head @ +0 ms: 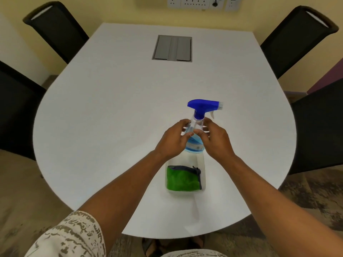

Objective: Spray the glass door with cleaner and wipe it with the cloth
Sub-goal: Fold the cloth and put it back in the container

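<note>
A clear spray bottle (195, 145) with a blue trigger head (203, 106) and blue liquid stands upright on the white table (111, 117). My left hand (173, 140) and my right hand (215, 140) both wrap around its upper body from either side, just below the neck. A folded green cloth (182, 179) with a dark edge lies flat on the table right in front of the bottle, between my forearms. No glass door is in view.
Black chairs stand around the table: two on the left (55, 28), two on the right (297, 38). A grey cable hatch (172, 48) is set into the table's far middle. Wall sockets (198, 3) sit on the yellow wall behind.
</note>
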{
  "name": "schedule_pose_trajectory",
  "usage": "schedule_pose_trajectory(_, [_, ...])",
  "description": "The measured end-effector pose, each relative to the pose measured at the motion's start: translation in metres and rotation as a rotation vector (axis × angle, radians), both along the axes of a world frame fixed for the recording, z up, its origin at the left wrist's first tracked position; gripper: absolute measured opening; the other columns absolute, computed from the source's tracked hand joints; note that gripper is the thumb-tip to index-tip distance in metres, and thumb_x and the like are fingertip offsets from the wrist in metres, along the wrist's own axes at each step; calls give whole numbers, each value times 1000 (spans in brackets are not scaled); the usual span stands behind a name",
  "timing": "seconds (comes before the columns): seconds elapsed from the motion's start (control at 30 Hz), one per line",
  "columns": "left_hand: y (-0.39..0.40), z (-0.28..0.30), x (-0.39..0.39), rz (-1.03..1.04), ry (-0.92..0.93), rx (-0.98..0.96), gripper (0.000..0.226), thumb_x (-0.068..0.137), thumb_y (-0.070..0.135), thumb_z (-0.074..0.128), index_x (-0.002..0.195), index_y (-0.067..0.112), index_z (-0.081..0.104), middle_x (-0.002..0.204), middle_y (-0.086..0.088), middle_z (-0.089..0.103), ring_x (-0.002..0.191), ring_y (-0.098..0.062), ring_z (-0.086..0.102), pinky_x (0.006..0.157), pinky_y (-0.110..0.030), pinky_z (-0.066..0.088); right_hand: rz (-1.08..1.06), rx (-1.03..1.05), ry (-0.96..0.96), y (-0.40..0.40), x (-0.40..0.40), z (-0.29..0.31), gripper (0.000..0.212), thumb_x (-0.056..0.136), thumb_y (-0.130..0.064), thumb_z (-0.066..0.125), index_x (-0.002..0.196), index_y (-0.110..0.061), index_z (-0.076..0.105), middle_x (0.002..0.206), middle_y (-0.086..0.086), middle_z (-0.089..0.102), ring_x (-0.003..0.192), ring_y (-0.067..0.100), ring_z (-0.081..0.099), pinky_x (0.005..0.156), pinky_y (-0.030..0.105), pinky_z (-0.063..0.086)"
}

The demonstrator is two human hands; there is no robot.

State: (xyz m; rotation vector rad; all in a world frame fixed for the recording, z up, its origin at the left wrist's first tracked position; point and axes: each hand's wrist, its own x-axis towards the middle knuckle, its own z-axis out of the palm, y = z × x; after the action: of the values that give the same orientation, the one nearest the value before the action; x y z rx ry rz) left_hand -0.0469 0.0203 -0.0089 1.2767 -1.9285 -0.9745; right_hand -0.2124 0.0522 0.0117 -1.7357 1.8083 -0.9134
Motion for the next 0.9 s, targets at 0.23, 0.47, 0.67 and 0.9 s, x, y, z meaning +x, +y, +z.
schedule_pose_trajectory(0.23, [10,-18,22,111,27,104,46,102,33,56,143,16,46,142,-1,59,125,-20,61,98,-34,55,41,39,39,-6,29,-12,45,97,-38,59,136,-16,53,133,3,63,116,21,63,95,38,54])
schedule_pose_trajectory(0.47, [8,-42,27,90,-18,169,40,102,31,58,137,15,49,134,-2,63,121,-20,62,102,-37,54,22,127,-63,-2,38,-37,43,97,-34,61,135,-14,56,128,3,66,114,20,63,97,37,53])
schedule_pose_trajectory(0.67, [4,-56,19,87,-26,207,40,100,36,60,134,18,51,131,0,65,117,-18,64,101,-37,54,-43,153,-135,0,34,-54,35,98,-28,61,130,-14,59,117,3,70,102,20,66,87,26,51])
schedule_pose_trajectory(0.9, [1,-51,16,58,-99,205,48,99,44,59,140,19,48,136,1,63,121,-19,63,100,-35,54,-46,185,-151,-1,29,-52,40,99,-31,59,134,-13,55,126,5,67,114,23,64,95,32,52])
